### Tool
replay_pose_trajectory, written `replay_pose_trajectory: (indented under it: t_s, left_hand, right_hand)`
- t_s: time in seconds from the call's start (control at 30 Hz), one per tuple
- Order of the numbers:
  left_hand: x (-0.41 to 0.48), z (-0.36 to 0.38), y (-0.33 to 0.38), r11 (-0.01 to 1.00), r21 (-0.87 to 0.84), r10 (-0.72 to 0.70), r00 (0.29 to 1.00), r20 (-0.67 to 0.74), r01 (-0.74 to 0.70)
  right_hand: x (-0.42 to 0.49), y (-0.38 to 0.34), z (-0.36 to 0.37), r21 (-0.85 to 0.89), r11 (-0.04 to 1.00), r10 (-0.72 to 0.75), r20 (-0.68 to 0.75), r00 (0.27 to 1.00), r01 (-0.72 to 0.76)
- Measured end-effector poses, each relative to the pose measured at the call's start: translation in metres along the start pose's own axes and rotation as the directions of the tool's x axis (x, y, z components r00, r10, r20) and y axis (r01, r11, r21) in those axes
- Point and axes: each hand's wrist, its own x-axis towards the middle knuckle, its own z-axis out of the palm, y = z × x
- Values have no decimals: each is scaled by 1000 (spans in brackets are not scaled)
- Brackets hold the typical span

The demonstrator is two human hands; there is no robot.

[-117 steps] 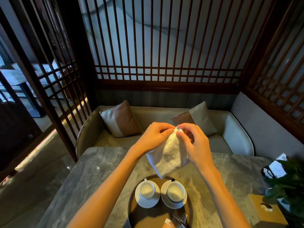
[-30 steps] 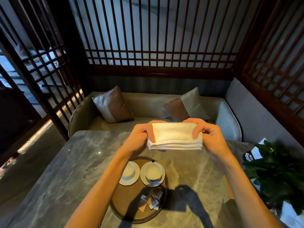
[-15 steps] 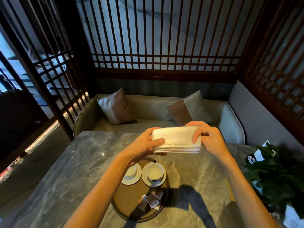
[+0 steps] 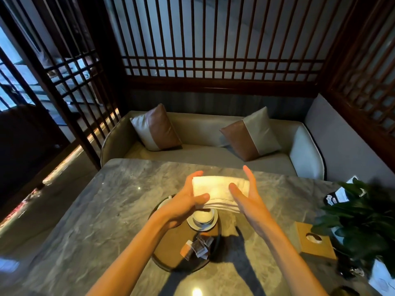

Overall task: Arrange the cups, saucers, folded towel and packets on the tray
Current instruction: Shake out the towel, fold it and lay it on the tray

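2 bare arms come up from the bottom of the picture. No sleeves cover them, from the wrists down to where the arms leave the picture. The left hand [image 4: 183, 205] wears no glove, and no ring or watch shows on it. The right hand [image 4: 245, 197] wears no glove too, and its wrist has no band or watch. The fingers are long and thin. The nails look short and plain, but the light is dim and warm, so it is hard to be sure. The arms are slim and smooth, with no marks or drawings that show. Nothing else of the person shows.
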Motion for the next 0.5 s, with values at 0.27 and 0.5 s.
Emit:
replay_pose_trajectory:
  t_s: [0.27,0.5]
  left_hand:
    - [-6,-8,1,992,95,94,989,-114,-84]
    - [-28,-51,13,998,59,31,965,-259,-16]
  right_hand:
    - [15,1,9,-46,997,-57,-55,997,54]
    - [39,16,17,169,964,158,256,954,-205]
